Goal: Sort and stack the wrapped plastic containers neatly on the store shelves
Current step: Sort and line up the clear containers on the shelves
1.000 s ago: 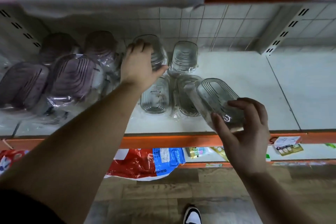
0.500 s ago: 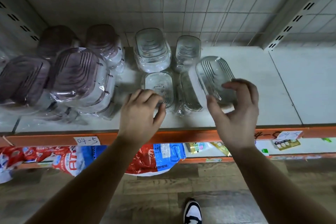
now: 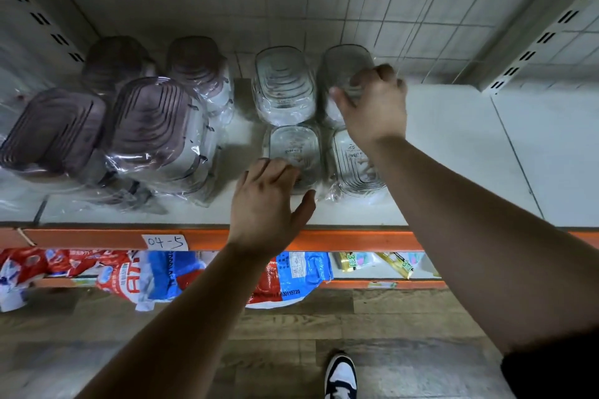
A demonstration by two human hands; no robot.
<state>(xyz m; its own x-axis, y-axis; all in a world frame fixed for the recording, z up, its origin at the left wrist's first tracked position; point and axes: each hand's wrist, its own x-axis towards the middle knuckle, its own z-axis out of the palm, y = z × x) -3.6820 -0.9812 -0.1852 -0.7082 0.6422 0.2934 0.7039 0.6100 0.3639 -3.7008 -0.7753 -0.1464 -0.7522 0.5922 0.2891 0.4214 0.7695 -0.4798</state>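
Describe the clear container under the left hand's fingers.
The clear container is a rounded-rectangular box of see-through plastic with small print on top, wrapped in film. It lies flat near the front of the white shelf, beside a similar box on its right. The left hand rests its fingertips on its near edge.

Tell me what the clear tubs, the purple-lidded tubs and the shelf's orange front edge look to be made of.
Clear tubs: probably glossy transparent plastic; you see through the ridged lids.
Purple-lidded tubs: matt opaque plastic lids, it seems, wrapped in thin shiny film that crinkles and glares.
Front edge: likely orange-painted metal; flat, straight, smooth.
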